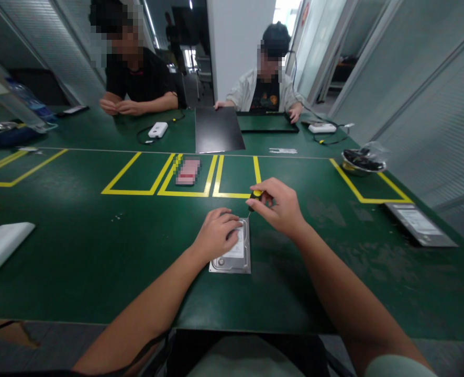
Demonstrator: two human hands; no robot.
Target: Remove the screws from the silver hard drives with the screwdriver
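A silver hard drive with a white label lies flat on the table in front of me. My left hand rests over its left and far part, fingers apart and touching the top cover. Between the thumb and fingers of my right hand is a small screwdriver with a black and yellow handle. Its thin shaft points down at the drive's far right corner. Whether the tip sits in a screw is too small to tell.
Yellow tape boxes mark the green table. Another hard drive and a metal bowl are at right, a white object at left. Across, one person handles a dark panel and a frame; another sits at left.
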